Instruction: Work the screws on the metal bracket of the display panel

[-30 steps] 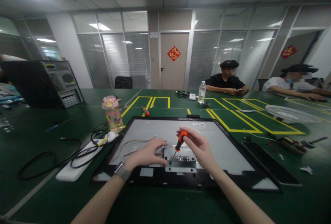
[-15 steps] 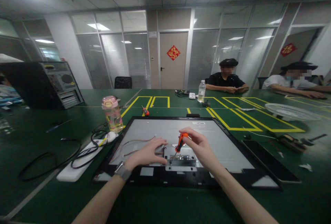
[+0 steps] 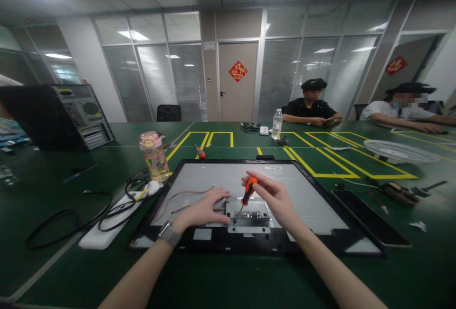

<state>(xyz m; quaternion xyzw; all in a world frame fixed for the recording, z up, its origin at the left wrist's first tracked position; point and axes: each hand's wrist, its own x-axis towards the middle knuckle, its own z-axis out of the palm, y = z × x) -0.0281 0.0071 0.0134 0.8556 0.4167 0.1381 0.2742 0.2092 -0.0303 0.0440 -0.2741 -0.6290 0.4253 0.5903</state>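
Note:
A flat monitor panel [image 3: 302, 199] with a black frame and a grey back lies in front of me. On its lower middle sits a metal bracket [image 3: 261, 227]. My right hand [image 3: 272, 192] grips an orange and black screwdriver [image 3: 248, 191], tilted, its tip down at the bracket's left side. Whether the tip sits in a screw is too small to tell. My left hand [image 3: 204, 211], fingers spread, rests on the bracket's left edge. Thin wires [image 3: 185, 194] run over the panel to the left of the bracket.
A white power strip [image 3: 103, 233] with black cables and a pink-lidded bottle [image 3: 154, 157] stand left. A computer case [image 3: 57, 116] is farther left. Right of the panel lie a black phone-like slab [image 3: 370, 217] and a white round grille [image 3: 401, 151]. Two people sit across the table.
The right hand and the screwdriver handle have shifted slightly, with the fingers a little more extended. The left hand stays in place on the bracket.

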